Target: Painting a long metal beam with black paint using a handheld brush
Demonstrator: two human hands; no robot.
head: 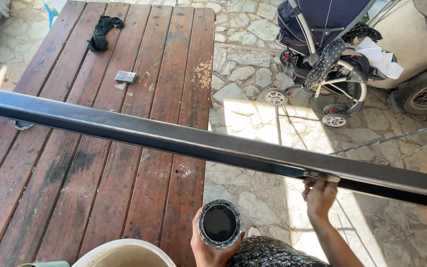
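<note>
Paint work along a long dark square-section metal bar (184,141) laid slantwise over the reddish wooden plank worktop (75,188).

Our right hand (320,195) pinches a small pale applicator against the bar's near edge; our left hand (208,247) wraps the round tin of black paint (219,223) upright, just left of that grip, so we can dip easily.

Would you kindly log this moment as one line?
left hand: holds paint can | right hand: brush against black bar | bar across wooden table
</note>
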